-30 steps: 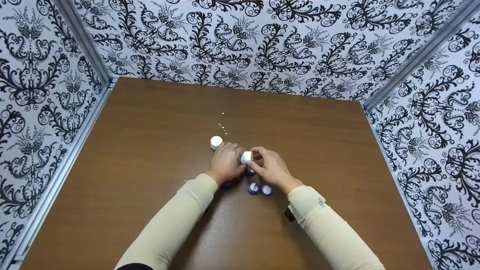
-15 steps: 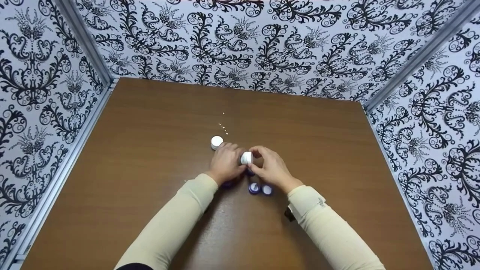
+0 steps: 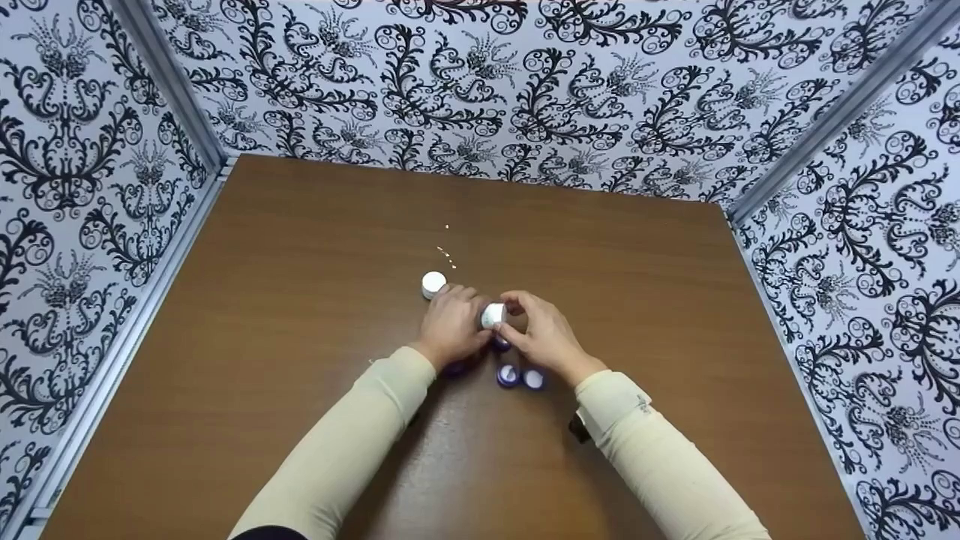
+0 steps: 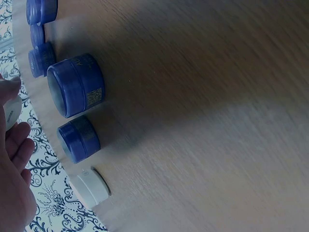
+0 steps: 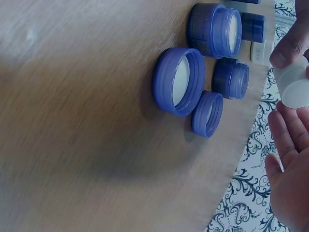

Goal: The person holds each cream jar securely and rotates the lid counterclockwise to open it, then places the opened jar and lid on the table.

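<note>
Both hands meet at the middle of the brown table and hold a small white jar between them, lifted a little off the surface. My left hand grips it from the left, my right hand from the right. In the right wrist view the white jar shows frosted, pinched between fingertips. Just below the hands lie two open blue lids and a small blue jar. A white lid rests beyond my left hand.
The left wrist view shows a large blue jar, a smaller one and the white lid in a row. Patterned walls enclose the table on three sides. A few pale specks lie farther back.
</note>
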Tool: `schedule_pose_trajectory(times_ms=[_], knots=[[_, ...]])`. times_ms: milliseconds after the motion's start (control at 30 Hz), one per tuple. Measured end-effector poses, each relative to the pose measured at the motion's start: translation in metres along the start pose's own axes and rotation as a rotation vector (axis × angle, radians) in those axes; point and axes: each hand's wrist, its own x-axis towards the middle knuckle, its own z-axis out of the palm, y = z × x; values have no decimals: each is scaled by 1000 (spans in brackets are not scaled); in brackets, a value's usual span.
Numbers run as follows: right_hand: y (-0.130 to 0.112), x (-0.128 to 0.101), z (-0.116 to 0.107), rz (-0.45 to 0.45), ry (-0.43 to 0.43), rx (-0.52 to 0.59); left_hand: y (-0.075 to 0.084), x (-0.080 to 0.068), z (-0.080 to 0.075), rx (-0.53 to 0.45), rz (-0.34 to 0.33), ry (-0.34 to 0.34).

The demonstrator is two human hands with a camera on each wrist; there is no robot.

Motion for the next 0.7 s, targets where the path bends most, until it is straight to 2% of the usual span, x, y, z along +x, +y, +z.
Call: schedule_pose_trajectory(times_ms=[700], knots=[[-2,0,0,-30,19,16,-1,-1,2,19,12,5]])
